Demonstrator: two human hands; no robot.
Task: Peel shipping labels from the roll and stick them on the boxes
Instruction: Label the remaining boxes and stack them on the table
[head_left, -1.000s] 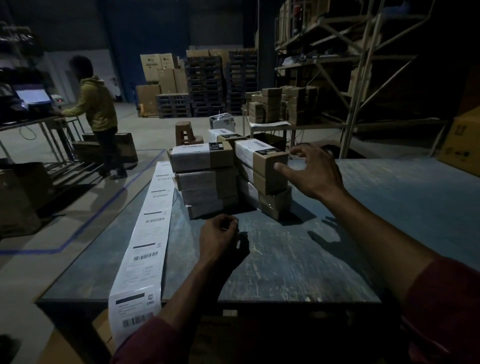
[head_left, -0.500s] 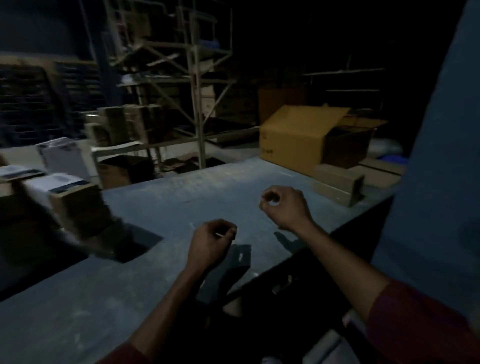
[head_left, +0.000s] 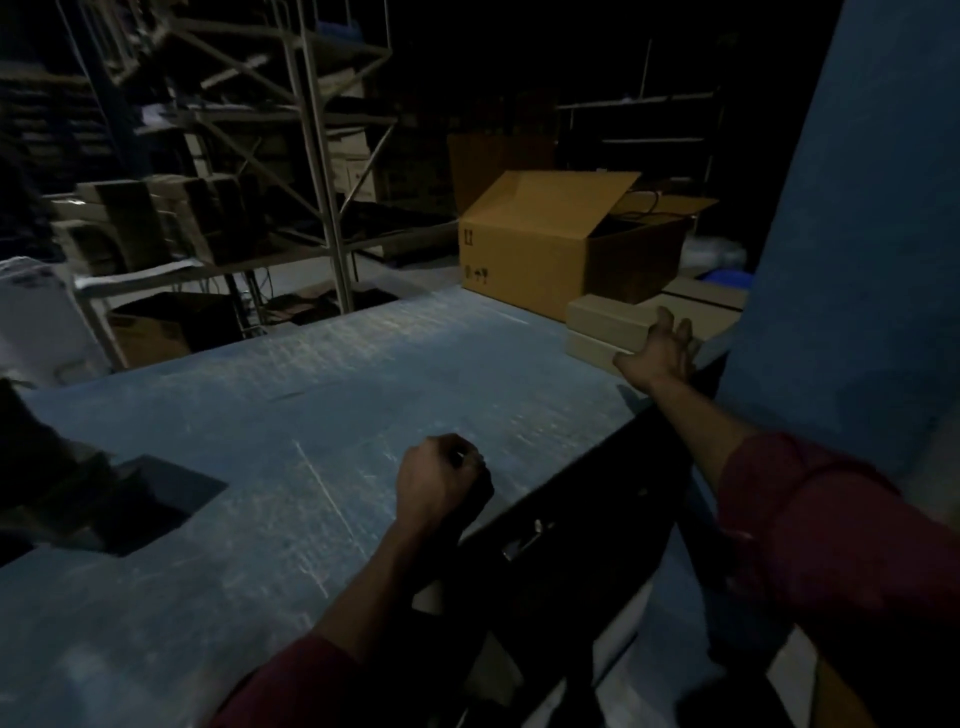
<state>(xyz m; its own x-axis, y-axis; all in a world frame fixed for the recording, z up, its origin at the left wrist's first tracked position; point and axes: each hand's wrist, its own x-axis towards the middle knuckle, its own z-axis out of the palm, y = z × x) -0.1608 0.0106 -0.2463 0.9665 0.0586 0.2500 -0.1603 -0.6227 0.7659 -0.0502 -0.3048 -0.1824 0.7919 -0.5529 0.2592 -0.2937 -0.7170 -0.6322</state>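
Note:
My right hand (head_left: 661, 349) reaches with spread fingers to a small flat cardboard box (head_left: 608, 321) stacked on another at the table's far right corner; whether it touches the box I cannot tell. My left hand (head_left: 440, 480) hovers over the grey table (head_left: 322, 415) with its fingers curled, apparently holding nothing. The stack of labelled boxes (head_left: 47, 483) is a dark blur at the left edge. The label roll is out of view.
A large open cardboard carton (head_left: 545, 244) stands behind the small boxes. Metal shelving (head_left: 311, 156) with stacked boxes rises beyond the table. A blue pillar (head_left: 857, 234) stands at the right. The table's near edge runs diagonally under my arms.
My view has swung right, away from the label strip and box stack. My right hand opened and reached out to the small boxes at the right corner. My left hand stayed curled.

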